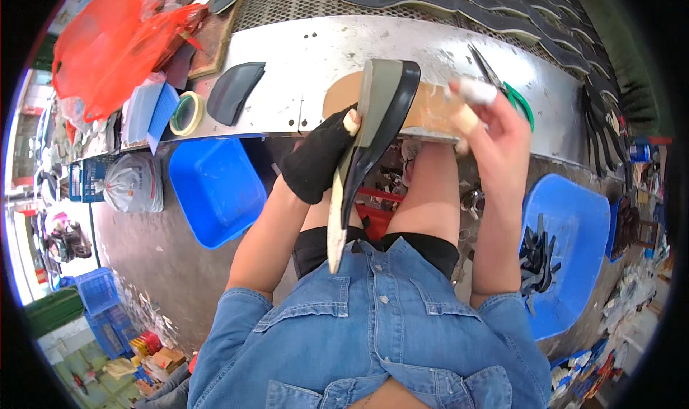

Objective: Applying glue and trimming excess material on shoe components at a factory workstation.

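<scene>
- Black-and-olive shoe sole (379, 97): held tilted at the front edge of the metal workbench (273, 46), its pale tapered end hanging above the lap; a slackened grip could drop it.
- Left hand (316, 158), in a black glove: clasping the sole along 1 side, thumb tip bare; with only this hand clearly on it, a sideways push might twist it loose.
- Right hand (499, 133): near the sole, fingers curled but blurred, at least 1 wrapped in white; whether they grasp anything, I cannot tell. Wrapping could dull their feel.
- Green-handled scissors (519, 106): just beside the right hand; a careless sweep could nick skin.
</scene>
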Tool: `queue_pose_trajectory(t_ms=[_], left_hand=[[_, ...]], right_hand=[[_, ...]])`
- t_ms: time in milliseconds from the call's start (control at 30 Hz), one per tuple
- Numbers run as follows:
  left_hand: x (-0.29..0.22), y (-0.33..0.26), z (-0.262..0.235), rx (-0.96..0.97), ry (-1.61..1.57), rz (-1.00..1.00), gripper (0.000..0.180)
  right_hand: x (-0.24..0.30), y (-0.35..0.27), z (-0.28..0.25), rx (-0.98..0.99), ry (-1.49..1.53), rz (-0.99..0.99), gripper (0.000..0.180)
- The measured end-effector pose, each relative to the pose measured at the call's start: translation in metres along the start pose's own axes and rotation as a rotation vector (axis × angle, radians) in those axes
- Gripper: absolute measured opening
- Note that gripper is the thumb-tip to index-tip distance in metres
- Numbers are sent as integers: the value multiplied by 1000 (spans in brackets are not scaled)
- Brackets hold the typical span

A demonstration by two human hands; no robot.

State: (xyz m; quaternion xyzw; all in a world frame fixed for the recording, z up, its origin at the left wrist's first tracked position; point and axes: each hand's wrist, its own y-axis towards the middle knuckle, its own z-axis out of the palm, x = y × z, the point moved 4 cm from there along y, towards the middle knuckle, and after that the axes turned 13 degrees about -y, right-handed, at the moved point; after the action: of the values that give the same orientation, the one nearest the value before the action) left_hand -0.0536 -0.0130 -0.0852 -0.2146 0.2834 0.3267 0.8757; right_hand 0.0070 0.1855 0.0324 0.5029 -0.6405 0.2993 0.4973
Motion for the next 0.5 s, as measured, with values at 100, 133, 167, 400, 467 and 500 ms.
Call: queue_pose_trajectory(t_ms=[100, 133, 167, 400, 467, 500], left_hand=[[8, 1, 15, 201, 75, -126, 94], [0, -3, 40, 75, 96, -87, 91], [-6, -9, 49, -57, 121, -42, 88], [-5, -15, 47, -107, -40, -35, 52], [-5, -19, 42, -170, -46, -48, 54], [-5, -20, 42, -198, -47, -32, 57]], right_hand=[[-4, 11, 7, 233, -69, -109, 61], [5, 7, 14, 233, -166, -207, 76], [13, 3, 24, 238, -258, -313, 91], [10, -6, 49, 104, -283, -419, 84], [1, 6, 48, 126, -145, -302, 75], [-5, 13, 46, 144, -4, -193, 66]])
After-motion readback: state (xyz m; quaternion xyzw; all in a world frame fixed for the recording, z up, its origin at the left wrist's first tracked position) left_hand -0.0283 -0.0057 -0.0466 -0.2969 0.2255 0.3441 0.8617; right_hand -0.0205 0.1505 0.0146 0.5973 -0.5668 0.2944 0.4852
